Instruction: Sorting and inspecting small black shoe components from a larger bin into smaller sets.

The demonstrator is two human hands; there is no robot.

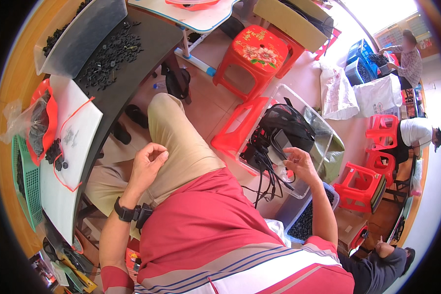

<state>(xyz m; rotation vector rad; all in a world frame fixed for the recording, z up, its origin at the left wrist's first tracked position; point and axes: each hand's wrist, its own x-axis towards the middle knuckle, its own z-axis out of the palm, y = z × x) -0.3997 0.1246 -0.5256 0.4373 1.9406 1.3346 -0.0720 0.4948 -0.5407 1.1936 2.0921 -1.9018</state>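
My left hand [149, 165] hovers over my left thigh, palm turned inward, fingers loosely curled and the thumb near the index finger; nothing shows in it. A black band with a small device [127, 212] is strapped round that wrist. My right hand [302, 165] is raised at the near side of a clear plastic box [323, 120], its fingers bent and apart, holding nothing that I can see. In the box lie a black mesh bag [294, 122], a dark flat device [280, 140] and black cables [264, 171] that hang over the edge.
At left, a dark table [147, 54] bears small black parts [110, 56], a white board [81, 115] and a red tray [49, 127]. Red stools [250, 83] stand ahead. A bin of black pellets [304, 223] sits by my right elbow. Other people [409, 63] are at right.
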